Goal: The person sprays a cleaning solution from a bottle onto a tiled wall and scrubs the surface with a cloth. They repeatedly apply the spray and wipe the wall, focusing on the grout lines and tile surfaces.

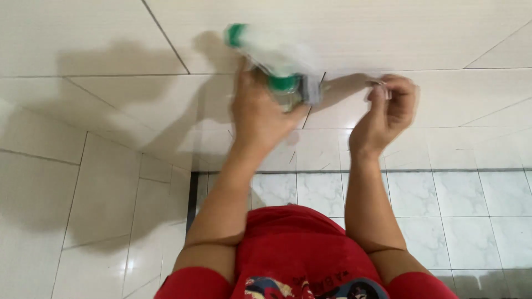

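Plainly, a steadier hold on the blurred white-and-green spray bottle (277,66) would have served best; the left hand (260,111) was wrapped around its neck against the tiled wall (111,33), while the right hand (388,108) pinched a small clear piece (379,87) just beside it

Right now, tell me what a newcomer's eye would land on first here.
The left hand, raised at the top centre against the white tiled wall, grips a blurred white bottle with green bands. Just to its right, the right hand pinches something small and pale in its fingers, too blurred to identify. At the bottom edge, the person's red shirt stands out.
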